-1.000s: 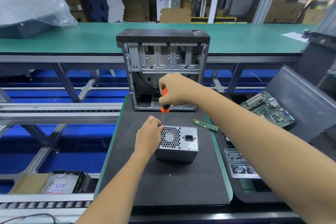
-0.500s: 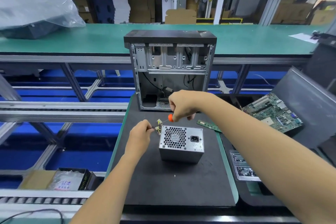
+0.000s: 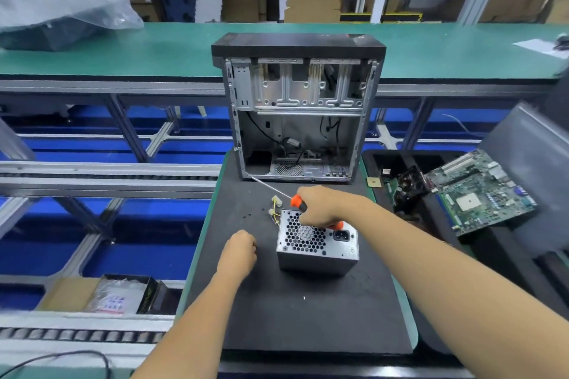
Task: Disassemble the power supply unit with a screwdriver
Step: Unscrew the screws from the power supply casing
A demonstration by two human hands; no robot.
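A grey metal power supply unit [image 3: 317, 243] stands on the black foam mat [image 3: 308, 317], its honeycomb fan grille and power socket facing up. My right hand [image 3: 323, 206] rests over its far top edge, gripping an orange-handled screwdriver [image 3: 297, 200] whose thin shaft points up-left toward the case. My left hand [image 3: 240, 251] is curled into a loose fist on the mat, a short way left of the unit and apart from it; I cannot see whether it holds anything. Yellow cable plugs [image 3: 275, 208] lie behind the unit. A few small dark screws [image 3: 248, 216] dot the mat.
An open, empty computer case [image 3: 298, 108] stands upright at the mat's far end. On the right a dark tray [image 3: 400, 160] holds a green motherboard [image 3: 480, 191] and a cooler. A cardboard box [image 3: 101, 295] with bagged parts sits lower left beside conveyor rails.
My right hand lowered the screwdriver from upright over the unit's corner to lying flat, shaft pointing up-left. My left hand left the unit's corner and drew back left onto the mat.
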